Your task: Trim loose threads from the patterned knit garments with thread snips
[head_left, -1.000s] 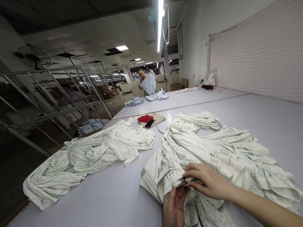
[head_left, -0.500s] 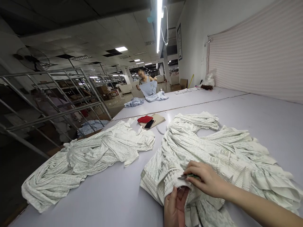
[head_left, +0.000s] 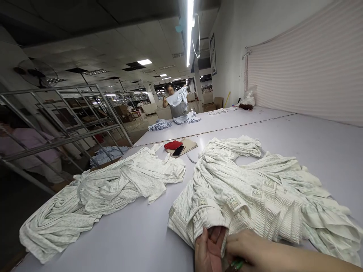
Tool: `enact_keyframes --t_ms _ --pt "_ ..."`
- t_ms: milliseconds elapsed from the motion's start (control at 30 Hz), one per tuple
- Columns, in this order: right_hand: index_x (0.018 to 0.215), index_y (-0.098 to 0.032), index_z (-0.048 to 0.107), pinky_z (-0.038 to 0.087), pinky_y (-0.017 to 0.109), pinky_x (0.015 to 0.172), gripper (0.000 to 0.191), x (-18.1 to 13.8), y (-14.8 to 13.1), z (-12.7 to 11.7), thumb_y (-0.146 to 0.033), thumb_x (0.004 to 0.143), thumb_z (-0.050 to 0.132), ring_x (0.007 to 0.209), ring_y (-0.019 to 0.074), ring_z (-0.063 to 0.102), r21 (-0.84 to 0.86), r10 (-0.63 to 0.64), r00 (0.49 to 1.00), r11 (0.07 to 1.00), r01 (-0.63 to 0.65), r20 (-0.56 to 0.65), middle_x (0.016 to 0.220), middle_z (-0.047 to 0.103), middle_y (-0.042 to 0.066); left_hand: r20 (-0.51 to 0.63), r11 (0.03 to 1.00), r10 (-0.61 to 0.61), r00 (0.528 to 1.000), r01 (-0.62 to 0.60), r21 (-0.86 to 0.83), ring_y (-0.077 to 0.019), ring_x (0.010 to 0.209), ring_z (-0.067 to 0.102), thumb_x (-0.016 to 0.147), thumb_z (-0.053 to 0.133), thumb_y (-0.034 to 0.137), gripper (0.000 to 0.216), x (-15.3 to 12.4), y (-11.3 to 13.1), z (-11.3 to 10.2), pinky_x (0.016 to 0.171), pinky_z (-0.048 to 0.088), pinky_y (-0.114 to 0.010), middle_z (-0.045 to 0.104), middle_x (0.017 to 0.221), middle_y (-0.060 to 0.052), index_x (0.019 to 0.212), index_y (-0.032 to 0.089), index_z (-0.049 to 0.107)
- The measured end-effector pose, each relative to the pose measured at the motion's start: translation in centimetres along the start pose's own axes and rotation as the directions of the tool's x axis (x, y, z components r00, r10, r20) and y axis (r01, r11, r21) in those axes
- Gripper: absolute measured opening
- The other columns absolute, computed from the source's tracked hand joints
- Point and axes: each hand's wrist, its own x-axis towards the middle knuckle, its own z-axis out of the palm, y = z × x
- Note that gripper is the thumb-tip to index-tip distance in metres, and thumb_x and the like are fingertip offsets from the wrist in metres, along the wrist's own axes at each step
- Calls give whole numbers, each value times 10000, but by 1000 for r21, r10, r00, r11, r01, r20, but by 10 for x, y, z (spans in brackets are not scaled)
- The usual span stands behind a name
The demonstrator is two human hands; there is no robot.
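Note:
A heap of pale patterned garments (head_left: 244, 189) with ribbed waistbands and small woven labels lies on the grey table (head_left: 136, 234) in front of me. My left hand (head_left: 208, 249) is at the bottom edge, its fingers tucked inside a ribbed waistband (head_left: 207, 219) and gripping it. My right hand (head_left: 249, 251) lies beside it, low in the picture, fingers curled round a small green-handled tool (head_left: 236, 263), mostly hidden.
A second pile of the same garments (head_left: 102, 192) lies to the left. A red cloth (head_left: 173, 144), a phone (head_left: 178, 151) and a cardboard sheet sit behind. A metal rack (head_left: 65, 124) stands left. A person (head_left: 176, 100) lifts a pale garment at the far table.
My right hand has pulled back from the waistband toward me, down to the bottom edge. The view tilted up slightly. The far person raised a garment higher.

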Motion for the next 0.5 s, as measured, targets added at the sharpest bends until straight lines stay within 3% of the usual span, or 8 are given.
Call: enact_keyframes --t_ms 133,200,333,433,500 --pt "1062 -224 655 492 309 778 212 0 -1 -19 -335 883 671 926 221 648 24 166 964 986 -165 -208 1022 690 56 8 1000 22 1000 -22 -19 -256 841 742 688 833 268 166 3 0 -3 766 588 -340 780 915 -114 837 206 794" --pt "1132 -216 641 493 343 777 237 6 4 -22 -354 951 572 926 238 644 -62 141 950 984 -165 -280 1053 682 87 20 1000 27 999 -27 -6 -267 860 742 706 817 262 141 3 -1 -4 801 589 -368 779 925 -124 831 199 796" --pt "1084 -207 671 485 357 730 262 14 15 -17 -309 1001 444 841 235 652 -215 44 943 969 -121 -331 979 693 100 12 999 39 999 -39 26 -286 880 740 694 827 313 187 7 -4 -14 836 586 -409 775 925 -143 826 184 795" --pt "1061 -202 680 490 347 704 298 14 19 -16 -311 1011 406 827 228 660 -206 42 932 971 -123 -361 952 697 101 -23 994 8 1000 -6 106 -303 879 737 597 888 383 331 12 -16 -16 874 569 -405 769 898 -169 793 138 782" --pt "1094 -206 670 498 345 715 293 17 17 -17 -325 1009 416 846 228 660 -181 49 933 976 -121 -357 973 695 103 -45 977 8 999 1 212 -299 925 725 645 857 429 356 17 -30 -12 911 551 -417 762 941 -172 817 131 767"
